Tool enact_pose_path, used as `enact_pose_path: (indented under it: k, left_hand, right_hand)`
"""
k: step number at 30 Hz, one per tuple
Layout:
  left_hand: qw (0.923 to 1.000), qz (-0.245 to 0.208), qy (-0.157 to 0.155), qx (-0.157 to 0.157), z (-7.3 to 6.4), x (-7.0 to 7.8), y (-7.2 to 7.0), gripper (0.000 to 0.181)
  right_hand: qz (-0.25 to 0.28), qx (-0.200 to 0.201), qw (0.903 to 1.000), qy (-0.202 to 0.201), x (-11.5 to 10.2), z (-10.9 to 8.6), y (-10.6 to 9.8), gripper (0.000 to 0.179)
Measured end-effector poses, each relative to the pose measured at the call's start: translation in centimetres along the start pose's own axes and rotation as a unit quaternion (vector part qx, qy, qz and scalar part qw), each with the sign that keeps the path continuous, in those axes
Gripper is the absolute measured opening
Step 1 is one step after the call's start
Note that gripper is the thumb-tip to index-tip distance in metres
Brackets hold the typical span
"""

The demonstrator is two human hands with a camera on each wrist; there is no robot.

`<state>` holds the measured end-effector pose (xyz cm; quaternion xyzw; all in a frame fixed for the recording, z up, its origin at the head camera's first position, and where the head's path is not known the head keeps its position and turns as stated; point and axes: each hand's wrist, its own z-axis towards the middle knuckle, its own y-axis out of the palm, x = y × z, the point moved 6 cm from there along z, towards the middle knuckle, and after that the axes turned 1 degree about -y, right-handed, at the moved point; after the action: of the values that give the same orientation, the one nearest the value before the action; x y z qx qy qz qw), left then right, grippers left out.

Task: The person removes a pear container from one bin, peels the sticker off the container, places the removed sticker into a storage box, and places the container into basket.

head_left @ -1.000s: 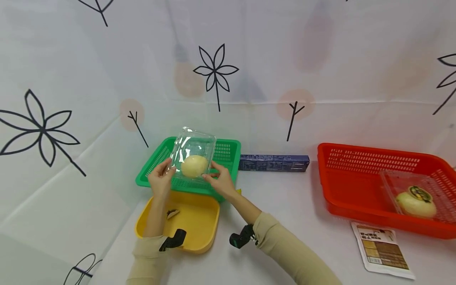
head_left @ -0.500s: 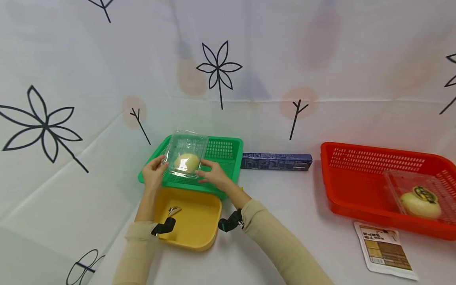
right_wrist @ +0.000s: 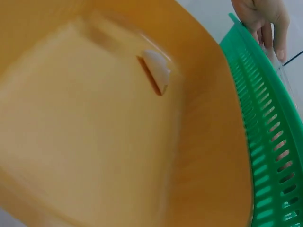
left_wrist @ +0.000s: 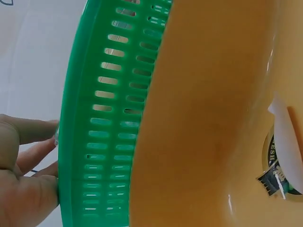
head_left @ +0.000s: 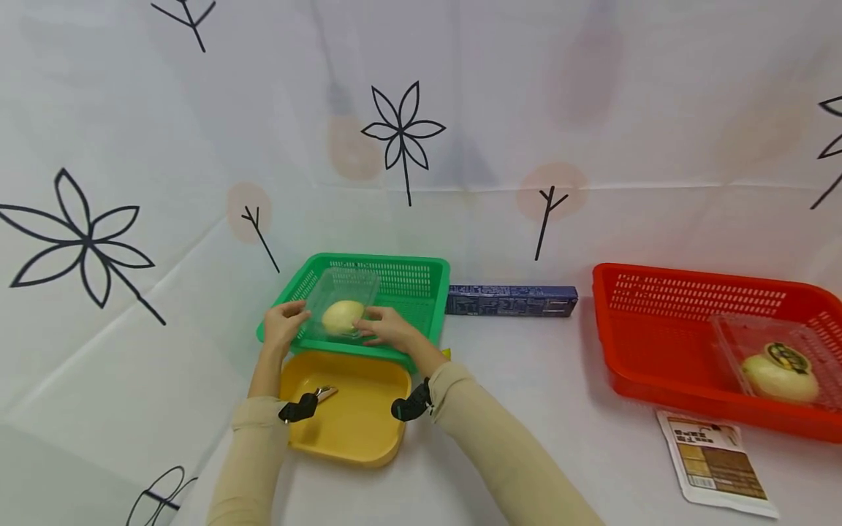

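A clear plastic box (head_left: 355,283) with a pale yellow, round fruit-like thing (head_left: 340,317) inside lies tilted in the green basket (head_left: 421,292). At the box's left edge, my left hand (head_left: 283,326) pinches the plastic between thumb and fingers; the left wrist view has those fingers (left_wrist: 35,130) just past the basket rim. My right hand (head_left: 388,329) reaches over the basket's front rim with extended fingers beside the box's right edge. The rim hides most of that hand from its wrist camera. A curled round sticker (left_wrist: 286,146) lies in the yellow basin (head_left: 355,431).
A long dark blue carton (head_left: 513,300) stands right of the green basket. Farther right, a red basket (head_left: 645,351) holds another clear box with a labelled pale round thing (head_left: 779,376). A brown-and-white packet (head_left: 717,464) lies before it. A patterned cloth hangs behind.
Both hands have lowered the clear box from above the green basket into it, moving slightly left. The right fingers have loosened from the box's edge.
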<state>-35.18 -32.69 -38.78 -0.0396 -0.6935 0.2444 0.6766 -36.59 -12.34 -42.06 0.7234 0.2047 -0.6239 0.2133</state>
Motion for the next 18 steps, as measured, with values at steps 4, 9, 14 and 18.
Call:
enact_pose_path:
  k: [4,9,14,18]
  left_hand:
    - [0.9979,0.064,0.01,-0.001,0.3,0.1,0.2,0.037]
    - [0.9899,0.137,0.037,-0.006,0.2,0.5,0.6,0.035]
    - [0.9819,0.182,0.051,-0.008,0.1,0.8,1.0,0.036]
    - [0.9787,0.194,0.067,0.0,0.0,0.9,1.4,0.037]
  right_hand:
    - [0.001,-0.007,0.9997,0.022,0.4,0.3,0.1,0.066]
    - [0.021,-0.011,0.9983,0.054,0.7,0.3,0.1,0.065]
    - [0.021,-0.02,0.9983,0.051,0.6,0.2,0.1,0.065]
    - [0.014,-0.037,0.9987,0.031,0.3,-0.2,0.1,0.061]
